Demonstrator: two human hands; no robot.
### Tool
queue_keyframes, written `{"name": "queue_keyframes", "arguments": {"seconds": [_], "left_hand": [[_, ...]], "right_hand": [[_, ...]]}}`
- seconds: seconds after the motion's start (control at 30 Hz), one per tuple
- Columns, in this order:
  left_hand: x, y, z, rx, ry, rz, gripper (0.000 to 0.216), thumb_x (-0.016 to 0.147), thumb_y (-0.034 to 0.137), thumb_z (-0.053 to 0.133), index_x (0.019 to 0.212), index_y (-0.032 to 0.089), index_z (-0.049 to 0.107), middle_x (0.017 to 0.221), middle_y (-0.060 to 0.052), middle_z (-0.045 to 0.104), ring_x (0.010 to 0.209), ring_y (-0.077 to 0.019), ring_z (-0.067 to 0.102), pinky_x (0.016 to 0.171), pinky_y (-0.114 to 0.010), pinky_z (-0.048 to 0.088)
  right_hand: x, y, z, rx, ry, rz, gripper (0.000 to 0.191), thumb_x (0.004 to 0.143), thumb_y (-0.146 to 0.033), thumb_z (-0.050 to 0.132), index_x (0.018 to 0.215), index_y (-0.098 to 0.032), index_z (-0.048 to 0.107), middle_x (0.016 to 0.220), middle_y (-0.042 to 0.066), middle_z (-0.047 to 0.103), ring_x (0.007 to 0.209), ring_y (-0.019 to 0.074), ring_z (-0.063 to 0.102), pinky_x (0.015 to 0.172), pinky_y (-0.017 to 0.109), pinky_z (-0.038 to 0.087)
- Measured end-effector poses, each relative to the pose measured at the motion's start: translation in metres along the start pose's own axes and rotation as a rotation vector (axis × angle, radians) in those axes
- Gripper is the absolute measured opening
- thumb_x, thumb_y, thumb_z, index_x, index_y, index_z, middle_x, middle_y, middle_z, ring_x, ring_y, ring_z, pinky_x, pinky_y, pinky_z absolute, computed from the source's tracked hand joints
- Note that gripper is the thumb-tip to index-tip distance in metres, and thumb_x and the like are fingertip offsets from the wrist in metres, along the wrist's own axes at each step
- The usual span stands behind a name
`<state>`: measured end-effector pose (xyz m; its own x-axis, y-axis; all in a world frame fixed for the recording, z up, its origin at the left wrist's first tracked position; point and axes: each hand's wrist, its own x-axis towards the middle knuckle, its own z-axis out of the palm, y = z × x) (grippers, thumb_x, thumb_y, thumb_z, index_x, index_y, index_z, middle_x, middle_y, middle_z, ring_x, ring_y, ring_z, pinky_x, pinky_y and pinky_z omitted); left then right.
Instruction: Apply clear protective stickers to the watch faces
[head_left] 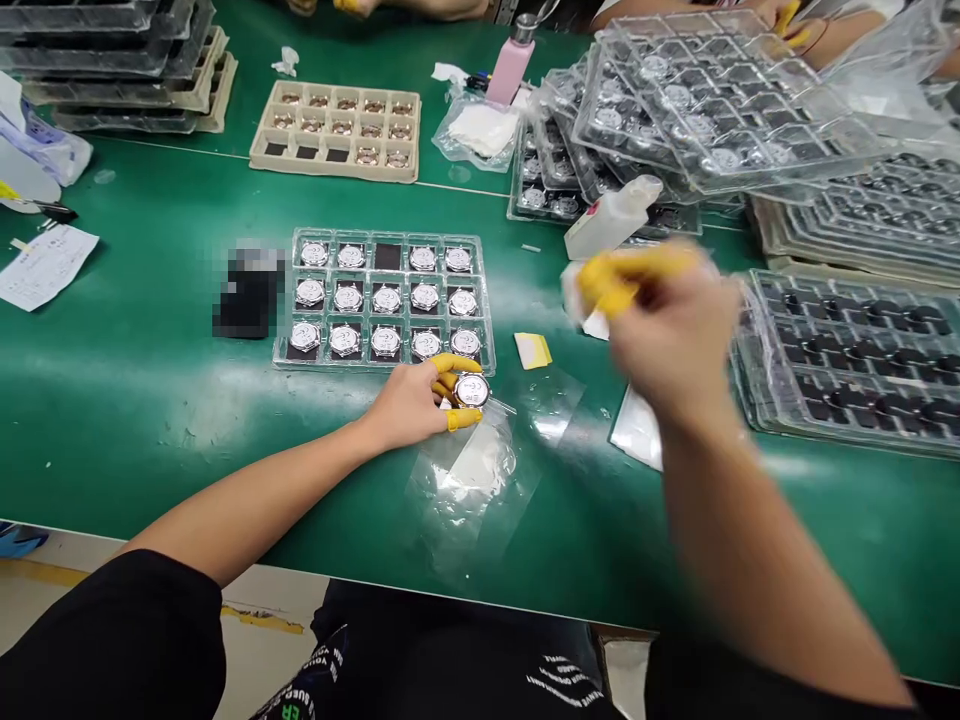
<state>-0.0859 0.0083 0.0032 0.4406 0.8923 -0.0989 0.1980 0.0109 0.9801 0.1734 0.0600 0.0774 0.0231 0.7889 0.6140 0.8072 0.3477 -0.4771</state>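
Observation:
My left hand (420, 400), with yellow finger cots on, grips a round silver watch case (472, 391) by its edge, its printed back facing up. It is just below the front right corner of a clear plastic tray (482, 300) of similar watch cases, where one compartment in the back row holds no case. My right hand (667, 320), also in yellow finger cots and smeared by motion, is raised to the right. Its fingers are pinched on a white wipe (574, 292), close to a white plastic bottle (611, 218).
Stacked clear trays (712, 100) are at the back right, a tray of black parts (862, 350) at the right. A beige tray (259, 160) of watch cases and a pink bottle (511, 68) stand farther back. Plastic film (480, 480) and a yellow pad (533, 350) lie nearby. Other people's hands (356, 6) show opposite.

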Motion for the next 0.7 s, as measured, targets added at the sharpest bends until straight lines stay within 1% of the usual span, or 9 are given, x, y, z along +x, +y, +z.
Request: {"name": "queue_keyframes", "arguments": {"seconds": [0.03,0.07,0.1,0.17,0.27,0.37,0.43,0.57,0.7], "left_hand": [[0.000,0.000,0.000,-0.011,0.001,0.000,0.058,0.070,0.028,0.087,0.125,0.022,0.073,0.085,0.001,0.073,0.074,-0.0125,0.068,0.074,-0.029,0.060],[0.000,0.000,0.001,-0.026,-0.002,0.002,0.058,0.069,0.026,0.086,0.125,0.022,0.073,0.084,0.001,0.073,0.074,-0.0126,0.069,0.074,-0.028,0.060],[0.001,0.000,0.001,-0.045,-0.009,0.002,0.058,0.068,0.023,0.085,0.125,0.021,0.073,0.085,0.000,0.074,0.075,-0.0126,0.069,0.074,-0.028,0.060],[0.001,0.000,0.001,-0.086,-0.028,-0.011,0.058,0.066,0.019,0.084,0.124,0.020,0.073,0.087,0.000,0.074,0.076,-0.0122,0.069,0.074,-0.026,0.060],[0.002,0.002,0.001,-0.120,-0.022,-0.046,0.056,0.067,0.020,0.085,0.121,0.019,0.074,0.083,0.001,0.072,0.072,-0.0099,0.066,0.069,-0.023,0.057],[0.003,0.003,0.001,-0.126,-0.004,-0.069,0.057,0.066,0.022,0.087,0.122,0.018,0.074,0.080,0.001,0.070,0.067,-0.0087,0.062,0.063,-0.022,0.053],[0.003,0.002,0.001,-0.129,-0.018,-0.073,0.059,0.065,0.020,0.087,0.123,0.019,0.074,0.083,0.000,0.072,0.070,-0.0096,0.064,0.065,-0.023,0.054],[0.002,0.001,0.003,-0.115,-0.004,-0.074,0.057,0.067,0.021,0.086,0.123,0.019,0.074,0.082,0.000,0.073,0.071,-0.0106,0.067,0.068,-0.024,0.057],[0.000,0.001,0.003,-0.094,-0.012,-0.069,0.059,0.066,0.018,0.086,0.124,0.019,0.075,0.086,-0.001,0.076,0.076,-0.0130,0.071,0.073,-0.026,0.061]], "right_hand": [[-0.031,-0.018,0.004,0.139,-0.072,-0.067,0.038,0.098,-0.046,0.068,0.093,-0.010,0.081,0.080,0.007,0.072,0.068,0.0101,0.061,0.059,0.029,0.044],[-0.059,-0.033,0.009,0.219,-0.133,-0.143,0.024,0.096,-0.037,0.073,0.092,-0.015,0.080,0.078,0.004,0.068,0.063,0.0091,0.057,0.054,0.026,0.043],[-0.080,-0.043,0.014,0.244,-0.192,-0.199,0.013,0.096,-0.030,0.072,0.095,-0.019,0.079,0.080,0.004,0.068,0.066,0.0107,0.060,0.056,0.026,0.047],[-0.103,-0.050,0.023,0.197,-0.229,-0.295,0.007,0.095,-0.022,0.069,0.096,-0.022,0.077,0.084,0.004,0.069,0.069,0.0126,0.062,0.057,0.027,0.049],[-0.104,-0.041,0.028,0.083,-0.190,-0.302,0.005,0.093,-0.019,0.069,0.094,-0.021,0.074,0.088,0.005,0.070,0.070,0.0148,0.062,0.057,0.029,0.046],[-0.097,-0.034,0.027,0.124,-0.208,-0.288,0.004,0.093,-0.021,0.072,0.096,-0.022,0.073,0.086,0.004,0.068,0.071,0.0148,0.063,0.059,0.029,0.048],[-0.096,-0.034,0.028,0.166,-0.221,-0.303,0.004,0.095,-0.023,0.070,0.097,-0.023,0.073,0.087,0.004,0.069,0.072,0.0141,0.063,0.060,0.028,0.049],[-0.098,-0.035,0.031,0.120,-0.164,-0.280,0.004,0.095,-0.024,0.069,0.094,-0.022,0.073,0.086,0.004,0.070,0.070,0.0140,0.063,0.059,0.029,0.047],[-0.100,-0.035,0.032,0.207,-0.217,-0.293,0.004,0.094,-0.026,0.073,0.093,-0.022,0.073,0.082,0.003,0.069,0.069,0.0133,0.064,0.059,0.027,0.048]]}}
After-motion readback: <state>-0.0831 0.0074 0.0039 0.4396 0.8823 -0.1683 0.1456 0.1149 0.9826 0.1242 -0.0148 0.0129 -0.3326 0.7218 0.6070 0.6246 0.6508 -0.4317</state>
